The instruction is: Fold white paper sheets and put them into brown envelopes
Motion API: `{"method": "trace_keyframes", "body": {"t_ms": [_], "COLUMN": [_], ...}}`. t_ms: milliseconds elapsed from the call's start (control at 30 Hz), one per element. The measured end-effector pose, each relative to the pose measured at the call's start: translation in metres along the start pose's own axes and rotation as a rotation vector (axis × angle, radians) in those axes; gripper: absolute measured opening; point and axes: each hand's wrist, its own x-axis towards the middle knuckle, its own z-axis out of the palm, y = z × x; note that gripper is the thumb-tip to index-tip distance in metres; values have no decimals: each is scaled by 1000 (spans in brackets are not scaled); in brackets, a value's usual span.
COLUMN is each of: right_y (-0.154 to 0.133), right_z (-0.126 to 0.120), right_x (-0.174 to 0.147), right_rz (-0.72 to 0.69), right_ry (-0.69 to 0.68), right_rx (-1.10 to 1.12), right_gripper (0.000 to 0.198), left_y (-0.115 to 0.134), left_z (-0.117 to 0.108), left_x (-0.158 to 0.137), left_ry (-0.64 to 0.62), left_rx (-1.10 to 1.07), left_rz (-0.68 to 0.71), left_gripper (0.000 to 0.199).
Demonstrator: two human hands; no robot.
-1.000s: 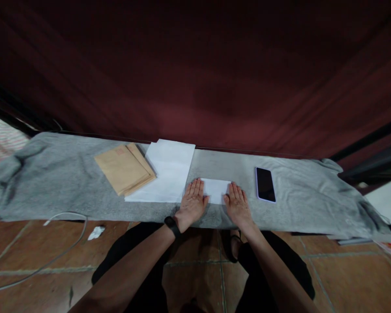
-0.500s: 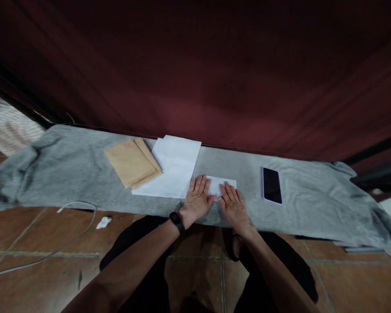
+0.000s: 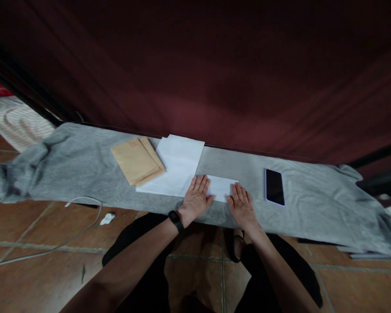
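A small white piece of folded paper lies flat on the grey cloth between my hands. My left hand rests palm down over its left end, fingers stretched out. On the right end lies my right hand, also flat with its fingers extended. Both hands hide the ends of the paper. Just left of my left hand are larger white sheets, overlapping one another. Partly on top of them sits a stack of brown envelopes.
A phone with a purple edge lies to the right on the grey cloth. A dark red curtain hangs behind. On the tiled floor are a white cable and a crumpled white scrap.
My right hand has slid right along the paper, away from my left hand, uncovering more of it. My left hand stays on the left end. The view has shifted slightly.
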Motion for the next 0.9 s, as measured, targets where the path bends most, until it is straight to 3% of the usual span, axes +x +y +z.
{"method": "trace_keyframes", "body": {"t_ms": [333, 533, 633, 767, 900], "right_y": [10, 17, 7, -17, -32], "right_z": [-3, 0, -4, -13, -12], "right_x": [-1, -1, 5, 11, 9], "right_rz": [56, 48, -18, -138, -176], "right_ry": [-14, 103, 158, 83, 1], "right_rx": [21, 56, 122, 182, 148], "right_gripper": [59, 59, 59, 58, 55], "left_y": [-7, -7, -3, -2, -24], "left_z": [-1, -1, -4, -13, -28], "left_x": [-3, -4, -6, -4, 4], "left_ry": [-11, 2, 26, 54, 120], "left_rx": [36, 46, 18, -44, -61], "left_rz": [3, -4, 26, 62, -113], "left_gripper": [60, 57, 54, 50, 50]}}
